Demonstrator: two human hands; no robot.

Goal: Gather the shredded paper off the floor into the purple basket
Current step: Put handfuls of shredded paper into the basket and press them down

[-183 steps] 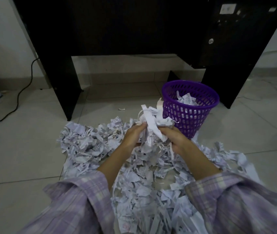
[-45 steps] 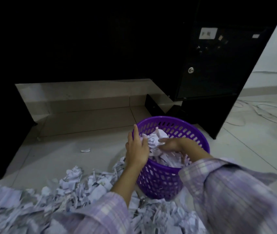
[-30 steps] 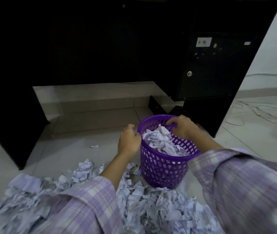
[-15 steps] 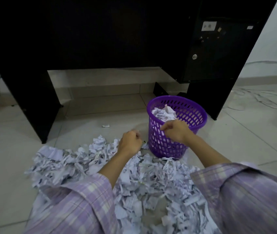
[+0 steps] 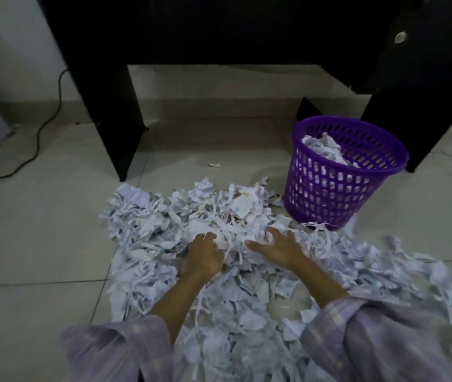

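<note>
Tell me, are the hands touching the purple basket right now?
Apart. The head view shows the left hand and right hand resting on the shredded paper, with paper lying between them and the purple basket.

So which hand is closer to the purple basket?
The right hand. It rests on the shredded paper just below and left of the purple basket in the picture. The left hand is on the same pile but farther to the left, with the right hand between it and the basket.
</note>
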